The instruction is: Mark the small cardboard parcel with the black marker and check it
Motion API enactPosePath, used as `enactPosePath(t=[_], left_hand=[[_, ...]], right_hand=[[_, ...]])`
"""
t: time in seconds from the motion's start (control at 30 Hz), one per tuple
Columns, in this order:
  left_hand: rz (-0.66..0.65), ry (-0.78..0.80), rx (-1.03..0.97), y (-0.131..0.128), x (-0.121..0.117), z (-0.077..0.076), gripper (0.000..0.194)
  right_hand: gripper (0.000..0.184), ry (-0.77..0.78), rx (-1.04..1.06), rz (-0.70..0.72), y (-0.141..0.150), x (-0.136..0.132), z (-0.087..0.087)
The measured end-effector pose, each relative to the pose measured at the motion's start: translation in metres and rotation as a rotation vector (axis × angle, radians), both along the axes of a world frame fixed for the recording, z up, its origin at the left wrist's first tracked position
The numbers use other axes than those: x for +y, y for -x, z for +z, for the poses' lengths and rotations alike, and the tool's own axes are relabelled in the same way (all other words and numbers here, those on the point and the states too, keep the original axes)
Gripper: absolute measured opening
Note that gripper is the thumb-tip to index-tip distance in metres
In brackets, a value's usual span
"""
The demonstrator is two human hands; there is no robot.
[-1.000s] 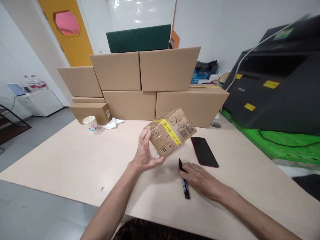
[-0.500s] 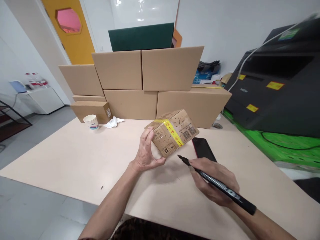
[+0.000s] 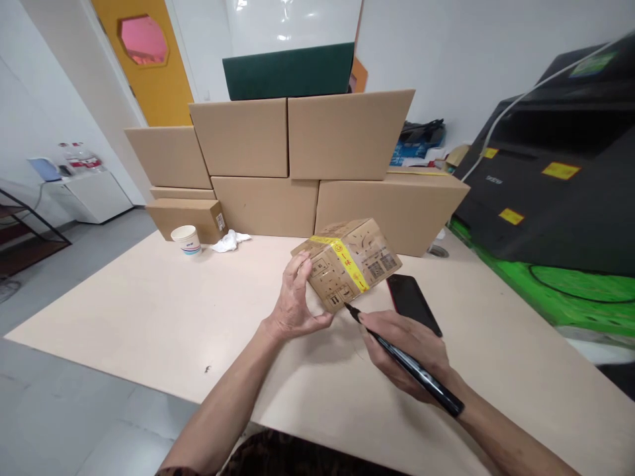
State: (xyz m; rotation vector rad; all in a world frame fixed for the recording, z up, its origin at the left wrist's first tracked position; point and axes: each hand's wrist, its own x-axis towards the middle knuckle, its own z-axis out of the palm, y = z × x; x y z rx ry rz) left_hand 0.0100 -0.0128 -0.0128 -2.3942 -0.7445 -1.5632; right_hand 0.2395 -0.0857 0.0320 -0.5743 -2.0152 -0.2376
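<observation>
Two hands: both were at work over the pale bench [image 3: 149,311], near its middle.
Left hand [image 3: 295,301]: its fingers [image 3: 297,272] were curled round the near left corner of the small carton [image 3: 350,261], thumb under the lower edge; grip as it had been a second before.
Small carton: tipped on one edge, its top tilted away to the right, a yellow tape strip [image 3: 347,258] running over it; it stood in the same spot on the bench, in front of the stacked cartons [image 3: 297,172].
Right hand [image 3: 411,354]: fingers closed round a black marker [image 3: 404,360], held like a pen.
Marker, change: a second earlier it lay flat on the bench under the right hand; half a second earlier it was lifted, tip short of the carton; now the tip sat at the carton's near lower corner, whether touching I could not tell.
Phone [image 3: 413,301]: dark, face up on the bench just right of the carton, partly behind the right hand.
Back left: paper cup [image 3: 186,238] and crumpled tissue [image 3: 229,241] close together, well apart from the hands.
Right side: black printer [image 3: 555,172] above a green mat [image 3: 560,287].
</observation>
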Motion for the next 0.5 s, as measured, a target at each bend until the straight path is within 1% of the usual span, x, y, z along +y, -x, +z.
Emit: enactPosePath(t=[0.07, 0.13, 0.23, 0.27, 0.33, 0.4, 0.5], left_hand=[[-0.017, 0.004, 0.002, 0.001, 0.000, 0.001, 0.121], [-0.045, 0.013, 0.004, 0.001, 0.000, 0.002, 0.122], [-0.086, 0.034, 0.010, 0.002, 0.001, 0.004, 0.122], [-0.098, 0.039, 0.012, 0.002, 0.001, 0.004, 0.122], [-0.114, 0.040, 0.014, 0.002, 0.001, 0.004, 0.122], [-0.122, 0.032, 0.019, 0.001, 0.002, 0.004, 0.121], [-0.122, 0.032, 0.037, 0.002, 0.003, 0.003, 0.120]], right_hand=[[0.029, -0.025, -0.090, 0.012, -0.012, -0.004, -0.011], [0.029, -0.024, -0.226, 0.015, -0.024, -0.004, -0.026], [0.046, 0.098, -0.458, -0.011, -0.040, 0.000, -0.051], [0.050, 0.170, -0.513, -0.020, -0.044, 0.002, -0.059], [0.055, 0.325, -0.588, -0.053, -0.049, 0.006, -0.074], [0.058, 0.432, -0.636, -0.096, -0.052, 0.008, -0.085], [0.061, 0.449, -0.645, -0.127, -0.053, 0.009, -0.095]])
